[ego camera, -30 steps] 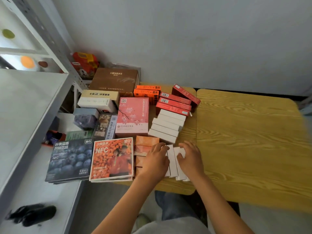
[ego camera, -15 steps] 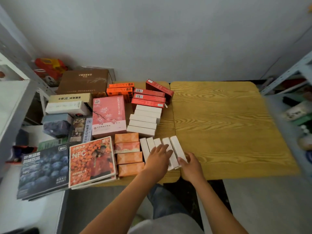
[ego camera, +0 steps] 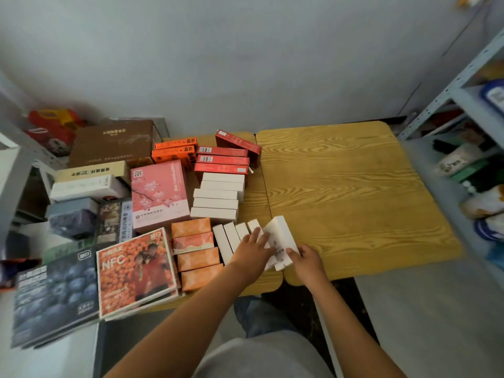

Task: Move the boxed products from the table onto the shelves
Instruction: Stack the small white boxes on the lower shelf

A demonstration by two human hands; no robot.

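Boxed products cover the left half of the wooden table (ego camera: 354, 186). At its front edge stands a row of slim white boxes (ego camera: 230, 238). The rightmost white box (ego camera: 281, 236) is tilted up out of the row. My right hand (ego camera: 305, 261) grips its near end. My left hand (ego camera: 253, 249) lies across the row with straight fingers touching the tilted box. Behind the row sit more white boxes (ego camera: 215, 197), red boxes (ego camera: 222, 159), orange boxes (ego camera: 196, 249) and a pink box (ego camera: 158, 195).
A grey metal shelf unit (ego camera: 463, 85) with packaged goods stands on the right. Another shelf frame (ego camera: 13, 170) is at the left. Large NFC boxes (ego camera: 136, 271), a blueberry box (ego camera: 54, 293) and a brown box (ego camera: 114, 143) lie at left. The wall is behind the table.
The rightmost white box has been tipped up out of the row by my right hand. The view has swung right, showing more of the right shelf.
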